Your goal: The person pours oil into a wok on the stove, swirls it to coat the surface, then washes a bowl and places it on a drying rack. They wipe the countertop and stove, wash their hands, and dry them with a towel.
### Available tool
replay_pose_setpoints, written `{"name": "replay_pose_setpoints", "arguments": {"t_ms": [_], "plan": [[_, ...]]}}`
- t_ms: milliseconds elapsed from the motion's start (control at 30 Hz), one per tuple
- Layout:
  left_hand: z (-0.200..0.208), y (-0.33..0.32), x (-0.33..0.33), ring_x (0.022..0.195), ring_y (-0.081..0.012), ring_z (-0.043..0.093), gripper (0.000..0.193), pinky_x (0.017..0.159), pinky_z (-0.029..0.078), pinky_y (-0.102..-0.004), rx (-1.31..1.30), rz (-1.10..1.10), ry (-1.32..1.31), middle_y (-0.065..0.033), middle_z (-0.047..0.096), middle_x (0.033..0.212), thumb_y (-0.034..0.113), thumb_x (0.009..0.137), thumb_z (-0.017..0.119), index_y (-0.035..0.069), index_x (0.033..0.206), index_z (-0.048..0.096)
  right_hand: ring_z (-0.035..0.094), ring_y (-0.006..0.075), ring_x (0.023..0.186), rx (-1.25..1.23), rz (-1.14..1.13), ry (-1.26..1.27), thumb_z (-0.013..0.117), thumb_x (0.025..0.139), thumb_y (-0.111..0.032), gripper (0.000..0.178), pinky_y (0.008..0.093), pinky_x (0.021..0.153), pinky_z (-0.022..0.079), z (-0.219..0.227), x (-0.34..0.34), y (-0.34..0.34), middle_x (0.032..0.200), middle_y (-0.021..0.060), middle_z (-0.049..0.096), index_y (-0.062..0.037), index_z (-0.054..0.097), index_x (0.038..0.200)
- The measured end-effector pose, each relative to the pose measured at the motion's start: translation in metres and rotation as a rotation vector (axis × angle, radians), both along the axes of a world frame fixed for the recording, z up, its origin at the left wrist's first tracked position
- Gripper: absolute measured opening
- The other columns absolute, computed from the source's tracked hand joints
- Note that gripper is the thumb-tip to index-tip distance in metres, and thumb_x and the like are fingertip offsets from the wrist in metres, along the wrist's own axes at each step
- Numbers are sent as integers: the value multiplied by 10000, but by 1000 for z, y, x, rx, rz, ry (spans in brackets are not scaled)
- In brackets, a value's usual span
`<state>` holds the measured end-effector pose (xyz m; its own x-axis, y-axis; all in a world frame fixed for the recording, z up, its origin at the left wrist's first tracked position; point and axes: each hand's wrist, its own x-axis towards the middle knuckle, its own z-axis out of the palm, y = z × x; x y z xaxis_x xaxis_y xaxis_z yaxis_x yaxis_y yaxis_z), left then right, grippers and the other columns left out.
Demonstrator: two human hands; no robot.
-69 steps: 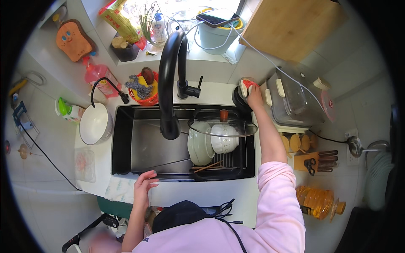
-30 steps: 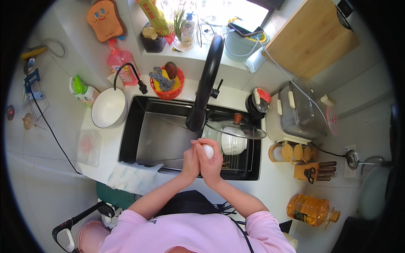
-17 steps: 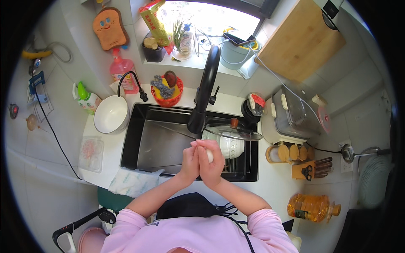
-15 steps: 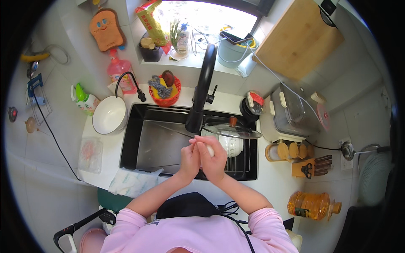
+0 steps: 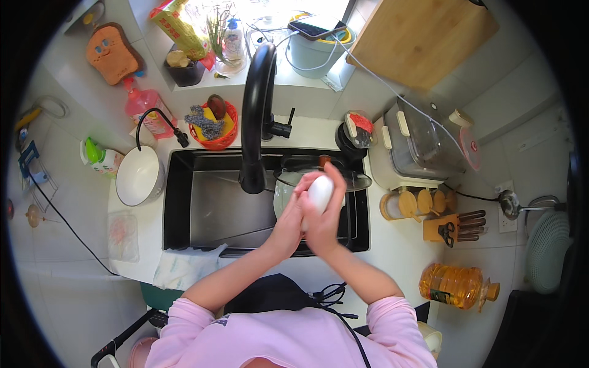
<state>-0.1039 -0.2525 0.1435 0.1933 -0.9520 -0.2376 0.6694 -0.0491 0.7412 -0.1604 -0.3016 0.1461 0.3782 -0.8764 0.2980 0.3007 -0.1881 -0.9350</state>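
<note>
Over the right part of the black sink (image 5: 215, 205), my two hands are pressed together around a smooth white oval that looks like a bar of soap (image 5: 319, 194). My left hand (image 5: 289, 228) closes on it from the left. My right hand (image 5: 328, 224) wraps it from the right, fingers pointing away from me. Behind the hands, a glass lid (image 5: 359, 180) with a brown knob leans in the sink by a pale dish (image 5: 283, 199) that they partly cover. The black faucet (image 5: 253, 122) arches just left of the hands, and no water shows from its spout.
A white bowl (image 5: 140, 176) and a red basket (image 5: 215, 142) with sponges stand left of and behind the sink. A white cloth (image 5: 187, 267) hangs at its front edge. On the right are a knife block (image 5: 442, 229) and an oil bottle (image 5: 454, 286).
The view has shifted, so the room sits further left. My hands have moved away from me and right relative to the sink, and turned, baring more of the white bar.
</note>
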Motion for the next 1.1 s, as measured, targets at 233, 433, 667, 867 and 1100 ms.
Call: {"name": "replay_pose_setpoints", "arguments": {"t_ms": [233,433,667,867,1100], "plan": [[-2,-31,22,1396,-213,160,665,1132,170,-352,-256,-137,895,-119,167,1509,454,964,326,32,1445,147,600,261,752,293,-215,562,592,801,-195,527,373,614,520,-63,-28,-251,1057,174,540,-28,360,1244],[-8,-26,33,1395,-239,164,652,1135,170,-371,-228,-63,993,-135,152,1510,427,965,335,12,1437,162,495,444,1077,-333,-311,1483,655,733,-187,573,462,911,433,-133,-37,-335,1240,296,403,-12,431,1230],[-20,-24,32,1395,-243,166,625,1137,167,-376,-182,-50,919,-135,162,1508,397,975,324,7,1435,161,473,418,1085,-532,-382,1248,650,785,-195,582,447,943,399,-161,-52,-360,1240,236,433,-3,405,1277],[-23,-13,23,1395,-211,173,599,1134,157,-360,-164,-134,885,-100,181,1509,406,983,286,40,1443,171,431,349,1203,-573,-220,681,496,910,-232,411,387,1026,327,-48,-9,-204,1263,209,475,44,479,1213],[16,22,-3,1413,-215,-59,760,1120,-37,-351,-328,-12,-369,-83,-63,1536,556,946,169,33,1452,-52,95,350,1398,-453,155,277,299,962,-337,647,417,1114,87,7,-12,24,1500,215,117,32,67,1440]]}}
